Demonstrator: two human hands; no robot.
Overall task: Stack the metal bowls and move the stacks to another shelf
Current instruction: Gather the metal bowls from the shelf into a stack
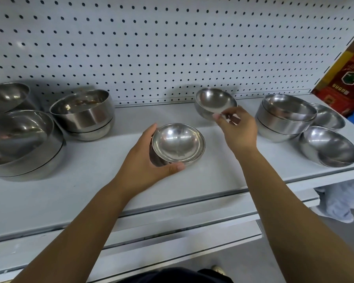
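The right hand (237, 127) pinched a tilted bowl (215, 102) by its near rim, at about 1 o'clock from the stack (178, 142); the left hand (145, 160) cupped that stack mid-shelf (110, 180), so nesting looked like a short move toward 7 o'clock

My left grip (146, 160) hides its fingers behind the stack (178, 142); perhaps two bowls there. The left edge cuts the big bowl (18, 135).

No legible txt, red box (348, 78) print blurred
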